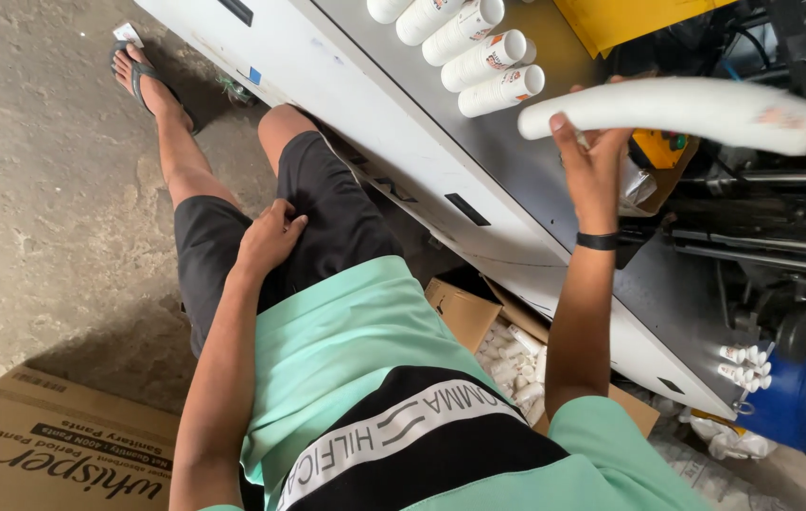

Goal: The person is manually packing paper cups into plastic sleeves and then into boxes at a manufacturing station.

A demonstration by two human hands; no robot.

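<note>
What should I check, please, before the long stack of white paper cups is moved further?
1. Right hand grips the stack of white paper cups: ok, fingers wrap its near end.
2. Stack supported along its length: not ok, it is held at one end only and curves.
3. Left hand free: ok, it rests on the thigh, holding nothing.
4. Rows of cup stacks on the machine top lie orderly: ok.
5. Space beside those rows for another stack: ok, bare surface shows.
6. Far end of the stack clear of the machinery: cannot tell.
</note>
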